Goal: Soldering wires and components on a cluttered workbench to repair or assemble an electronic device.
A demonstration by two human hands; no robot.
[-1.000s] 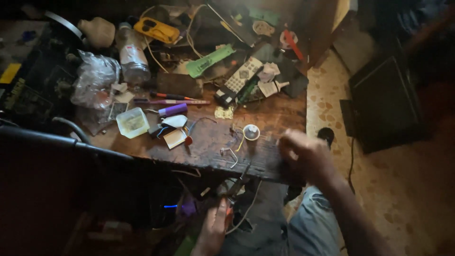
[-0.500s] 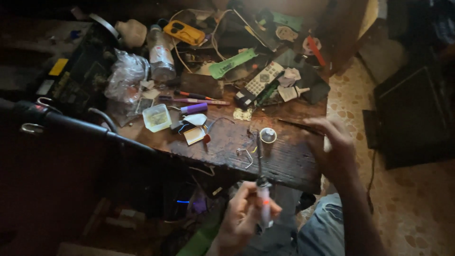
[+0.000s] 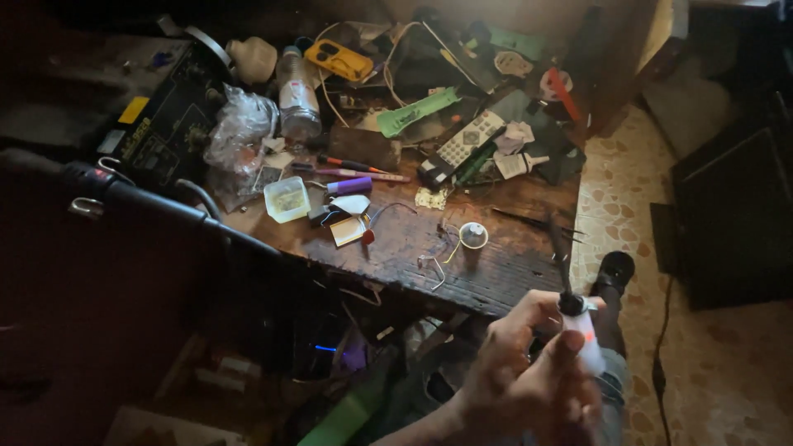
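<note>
Screwdriver (image 3: 572,310) upright in both hands, dark shaft upward.

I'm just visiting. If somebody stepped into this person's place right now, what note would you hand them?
Left hand: closed around a tool with a white handle and dark shaft, held upright in front of the table edge, tip touching nothing.
Right hand: cannot be told apart from the left in the dim light.
On the wooden table: a small white round reel with loose wire beside it, dark tweezers to its right, and a remote control further back.
Done: tool is in hand.
Left: nothing on the table is being touched yet.
</note>
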